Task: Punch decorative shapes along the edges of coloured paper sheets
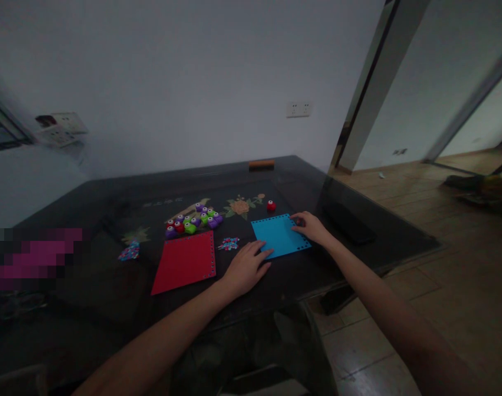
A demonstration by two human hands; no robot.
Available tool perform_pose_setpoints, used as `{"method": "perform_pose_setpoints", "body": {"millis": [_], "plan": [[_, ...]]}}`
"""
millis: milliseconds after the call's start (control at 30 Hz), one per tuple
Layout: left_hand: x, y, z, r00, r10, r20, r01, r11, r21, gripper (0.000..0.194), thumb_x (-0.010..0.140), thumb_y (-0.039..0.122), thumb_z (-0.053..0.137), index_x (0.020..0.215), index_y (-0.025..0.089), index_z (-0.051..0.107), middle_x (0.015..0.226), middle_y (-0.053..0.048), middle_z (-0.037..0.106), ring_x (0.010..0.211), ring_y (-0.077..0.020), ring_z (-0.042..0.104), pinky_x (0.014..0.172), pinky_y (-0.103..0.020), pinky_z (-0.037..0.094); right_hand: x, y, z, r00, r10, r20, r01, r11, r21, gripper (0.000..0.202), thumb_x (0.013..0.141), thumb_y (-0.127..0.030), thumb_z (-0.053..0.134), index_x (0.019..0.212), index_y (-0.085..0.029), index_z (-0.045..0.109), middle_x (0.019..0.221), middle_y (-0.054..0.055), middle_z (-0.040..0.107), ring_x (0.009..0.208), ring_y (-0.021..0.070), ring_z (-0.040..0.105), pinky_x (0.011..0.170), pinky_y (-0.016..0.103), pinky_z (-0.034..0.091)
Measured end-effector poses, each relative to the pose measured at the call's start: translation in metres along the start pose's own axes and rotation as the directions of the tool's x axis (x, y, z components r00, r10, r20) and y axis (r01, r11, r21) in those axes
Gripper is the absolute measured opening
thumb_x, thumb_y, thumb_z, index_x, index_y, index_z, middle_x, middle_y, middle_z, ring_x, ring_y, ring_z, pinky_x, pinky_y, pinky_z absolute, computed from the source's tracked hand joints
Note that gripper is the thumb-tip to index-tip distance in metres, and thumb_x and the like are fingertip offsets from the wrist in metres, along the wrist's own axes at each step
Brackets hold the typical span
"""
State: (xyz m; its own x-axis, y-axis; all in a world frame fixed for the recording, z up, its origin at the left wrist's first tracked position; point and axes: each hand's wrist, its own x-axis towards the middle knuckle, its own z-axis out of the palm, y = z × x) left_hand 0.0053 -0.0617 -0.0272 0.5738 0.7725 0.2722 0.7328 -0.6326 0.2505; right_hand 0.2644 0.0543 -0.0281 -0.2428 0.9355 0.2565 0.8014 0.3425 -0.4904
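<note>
A blue sheet (280, 236) with small dark dots or holes along its top and right edges lies on the dark table. My left hand (246, 267) rests with spread fingers on its lower left edge. At the upper right edge, my right hand (310, 226) touches the sheet with curved fingers, thumb and forefinger apart; nothing can be made out between them. A red sheet (185, 261) with similar marks along its right side lies to the left. Between the sheets is a small heap of coloured bits (229, 243). One small red figure (271, 206) with an eye stands behind the blue sheet.
Several purple, green and red eyed figures (195, 219) cluster behind the red sheet. Another heap of coloured bits (130, 251) lies farther left. An orange-brown bar (261, 164) lies at the table's back edge, and a dark flat object (352, 223) to the right.
</note>
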Motion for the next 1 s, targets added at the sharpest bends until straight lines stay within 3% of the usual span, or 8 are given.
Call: {"method": "perform_pose_setpoints", "body": {"millis": [800, 1000], "plan": [[0.000, 0.000, 0.000, 1.000, 0.019, -0.024, -0.019, 1.000, -0.012, 0.036, 0.090, 0.029, 0.048, 0.126, 0.025, 0.053, 0.135, -0.009, 0.048, 0.125, -0.0233, 0.043, 0.106, -0.044, 0.035, 0.002, 0.007, 0.003, 1.000, 0.001, 0.000, -0.001, 1.000, 0.005, 0.033, 0.071, -0.018, 0.069, 0.103, -0.017, 0.064, 0.081, 0.002, 0.054, 0.068, 0.0130, 0.051, 0.067, 0.025, 0.042], [0.001, 0.003, -0.015, 0.995, 0.064, -0.078, -0.067, 0.997, -0.033, 0.034, 0.093, 0.028, 0.043, 0.125, 0.024, 0.053, 0.132, -0.009, 0.050, 0.123, -0.0217, 0.044, 0.105, -0.041, 0.036, 0.002, 0.008, 0.003, 1.000, 0.003, -0.021, -0.002, 0.999, 0.034, 0.036, 0.074, -0.022, 0.066, 0.109, -0.015, 0.061, 0.082, 0.002, 0.054, 0.066, 0.0130, 0.049, 0.063, 0.026, 0.041]]}}
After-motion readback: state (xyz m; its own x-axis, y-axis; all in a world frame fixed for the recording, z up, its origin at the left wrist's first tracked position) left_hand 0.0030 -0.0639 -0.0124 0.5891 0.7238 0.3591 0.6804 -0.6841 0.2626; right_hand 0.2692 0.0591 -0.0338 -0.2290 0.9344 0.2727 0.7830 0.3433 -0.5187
